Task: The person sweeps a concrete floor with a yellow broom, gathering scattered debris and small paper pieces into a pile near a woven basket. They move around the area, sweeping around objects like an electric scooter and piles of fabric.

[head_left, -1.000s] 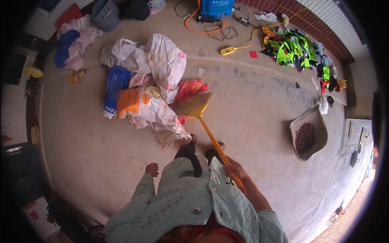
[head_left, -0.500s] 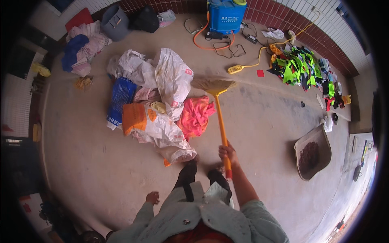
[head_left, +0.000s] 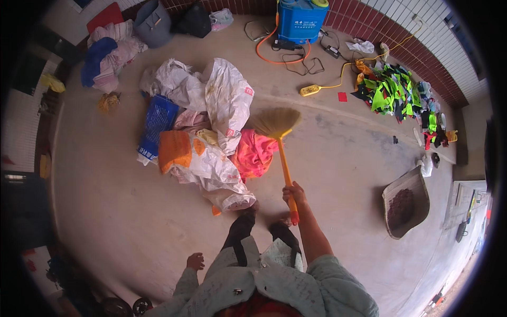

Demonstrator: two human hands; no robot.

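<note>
The left side is dark, so the things there are hard to make out. The top of the blue tank (head_left: 301, 24) is cut off. Dark reddish-brown bits lie in the basket (head_left: 421, 205), but they look too small to name. The left foot is partly hidden by the leg and the sacks (head_left: 228, 98). I cannot tell if the bristles touch the floor (head_left: 338, 248).

The broom (head_left: 283, 158) has a smooth yellow stick with a red end and thin, tan bristles spread like a fan. The sacks are white, thin and crinkly, and one has a big orange patch. The blue bag (head_left: 159, 119) is flat and creased. The pink cloth (head_left: 254, 154) is soft and bunched up. Far to the right is a messy heap of bright green and black scraps (head_left: 391, 92).

The right hand (head_left: 294, 193) is wrapped around the stick near its red end. The broom's head is out past that hand, just beside the pink cloth. The left hand (head_left: 195, 261) hangs loose, its fingers a bit bent.
</note>
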